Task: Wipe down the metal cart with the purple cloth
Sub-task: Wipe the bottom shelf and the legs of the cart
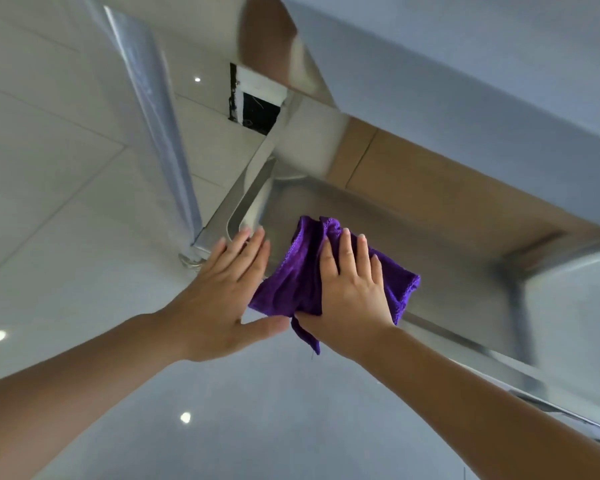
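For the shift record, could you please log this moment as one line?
task: wipe cart | right hand: flat, pressing purple cloth on metal cart shelf | left hand: open, by shelf corner | status: wiping

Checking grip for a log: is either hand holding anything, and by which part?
The right hand presses flat on the middle of the purple cloth against the cart shelf. The left hand holds nothing.

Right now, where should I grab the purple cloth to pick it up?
Probably pinch the bunched fold at the far end of the purple cloth, coming from above. It stands up in ridges there, while the right hand presses the middle flat on the metal cart.
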Demonstrator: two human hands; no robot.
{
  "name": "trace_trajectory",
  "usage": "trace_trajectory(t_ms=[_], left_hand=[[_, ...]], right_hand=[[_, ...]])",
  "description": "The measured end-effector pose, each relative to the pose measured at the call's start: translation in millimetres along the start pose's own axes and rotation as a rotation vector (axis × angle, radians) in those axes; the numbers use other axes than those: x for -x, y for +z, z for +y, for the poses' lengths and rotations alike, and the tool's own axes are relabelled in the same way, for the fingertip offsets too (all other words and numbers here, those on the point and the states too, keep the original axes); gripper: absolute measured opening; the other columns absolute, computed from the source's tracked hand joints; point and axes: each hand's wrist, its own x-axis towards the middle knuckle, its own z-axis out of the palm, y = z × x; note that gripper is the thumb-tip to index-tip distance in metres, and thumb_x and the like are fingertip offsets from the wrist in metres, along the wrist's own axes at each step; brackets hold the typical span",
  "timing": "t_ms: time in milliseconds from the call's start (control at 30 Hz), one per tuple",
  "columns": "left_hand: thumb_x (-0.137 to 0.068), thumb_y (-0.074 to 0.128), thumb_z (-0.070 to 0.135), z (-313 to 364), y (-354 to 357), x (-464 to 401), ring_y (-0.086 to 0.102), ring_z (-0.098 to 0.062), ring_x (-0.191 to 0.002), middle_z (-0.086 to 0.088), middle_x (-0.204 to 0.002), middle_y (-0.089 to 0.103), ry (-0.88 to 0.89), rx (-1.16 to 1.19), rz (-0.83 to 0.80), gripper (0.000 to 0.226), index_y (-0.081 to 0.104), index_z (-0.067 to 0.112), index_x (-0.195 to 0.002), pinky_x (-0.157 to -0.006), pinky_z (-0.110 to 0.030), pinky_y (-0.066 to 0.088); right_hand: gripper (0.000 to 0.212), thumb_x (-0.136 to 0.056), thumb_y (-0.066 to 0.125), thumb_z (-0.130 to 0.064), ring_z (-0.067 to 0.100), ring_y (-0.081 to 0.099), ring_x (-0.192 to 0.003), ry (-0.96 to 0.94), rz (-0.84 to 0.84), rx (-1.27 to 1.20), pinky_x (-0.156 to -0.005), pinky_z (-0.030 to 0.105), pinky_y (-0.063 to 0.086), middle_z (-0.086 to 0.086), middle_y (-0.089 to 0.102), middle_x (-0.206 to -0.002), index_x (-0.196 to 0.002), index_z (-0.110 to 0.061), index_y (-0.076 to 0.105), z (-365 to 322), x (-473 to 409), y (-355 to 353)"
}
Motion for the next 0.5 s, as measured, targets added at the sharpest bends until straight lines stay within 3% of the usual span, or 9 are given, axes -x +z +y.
trace_trajectory(t_ms=[133,267,367,433,500], left_hand=[[-0.068,-0.003,0.087,-9,1,2,-0.036,-0.008,-0.135,0.001,-0.152,-0.028,0.057,0.014,0.031,0.109,-0.019,0.012,-0.146,-0.111,-0.025,-0.021],[-0.08,0.025,0.076,-14,4,12,-0.023,-0.003,-0.139,0.012,-0.154,-0.023,0.086,0.253,0.164,0.096,-0.012,0.016,-0.146,-0.111,-0.015,-0.013],[-0.088,0.041,0.056,-18,7,27,0.006,0.002,-0.141,0.023,-0.153,0.008,-0.033,0.474,0.42,0.075,0.013,0.022,-0.149,-0.11,-0.009,0.007],[-0.085,0.047,0.043,-25,11,34,0.023,0.011,-0.13,0.031,-0.14,0.022,-0.17,0.568,0.609,0.066,0.026,0.02,-0.143,-0.103,-0.004,0.019],[-0.08,0.048,0.04,-31,12,35,0.024,0.017,-0.124,0.024,-0.133,0.026,-0.322,0.672,0.717,0.072,0.026,0.014,-0.144,-0.099,0.0,0.019]], right_hand=[[0.102,-0.083,0.053,-0.059,0.037,-0.013,-0.143,-0.04,0.017,-0.008,-0.115,0.049,-0.001,0.015,-0.012,-0.156,-0.149,-0.013,-0.008,-26,-18,-3],[0.101,-0.082,0.053,-0.059,0.034,-0.015,-0.143,-0.091,0.013,-0.025,-0.115,0.048,-0.003,0.012,-0.013,-0.157,-0.149,-0.015,-0.009,-39,-30,-6],[0.106,-0.077,0.053,-0.068,0.028,-0.018,-0.143,-0.096,-0.005,-0.102,-0.115,0.044,-0.007,0.007,-0.014,-0.157,-0.15,-0.02,-0.008,-46,-38,-10],[0.106,-0.076,0.051,-0.07,0.024,-0.022,-0.142,-0.103,-0.023,-0.173,-0.115,0.041,-0.01,0.004,-0.018,-0.157,-0.15,-0.024,-0.009,-51,-46,-13],[0.099,-0.079,0.049,-0.069,0.02,-0.024,-0.142,-0.182,-0.05,-0.2,-0.114,0.04,-0.011,0.001,-0.02,-0.156,-0.15,-0.028,-0.007,-57,-54,-17]])
